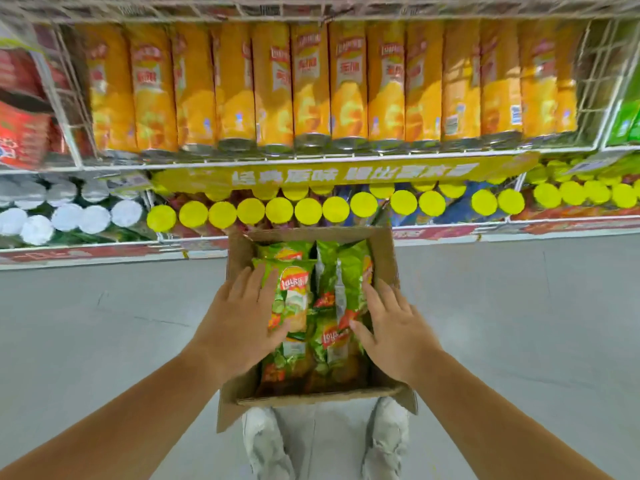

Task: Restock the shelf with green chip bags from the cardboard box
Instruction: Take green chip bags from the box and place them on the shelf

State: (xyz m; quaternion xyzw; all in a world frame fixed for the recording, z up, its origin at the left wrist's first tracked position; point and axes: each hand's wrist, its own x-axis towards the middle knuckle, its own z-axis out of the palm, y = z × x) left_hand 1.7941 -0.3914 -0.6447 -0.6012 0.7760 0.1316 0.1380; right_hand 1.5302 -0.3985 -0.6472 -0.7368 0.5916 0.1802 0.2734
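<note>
Open cardboard box on floor, green chip bags inside, long axes running twelve to six. Left hand at nine, right hand at three, both spread flat, gripping nothing yet; equally near.
</note>
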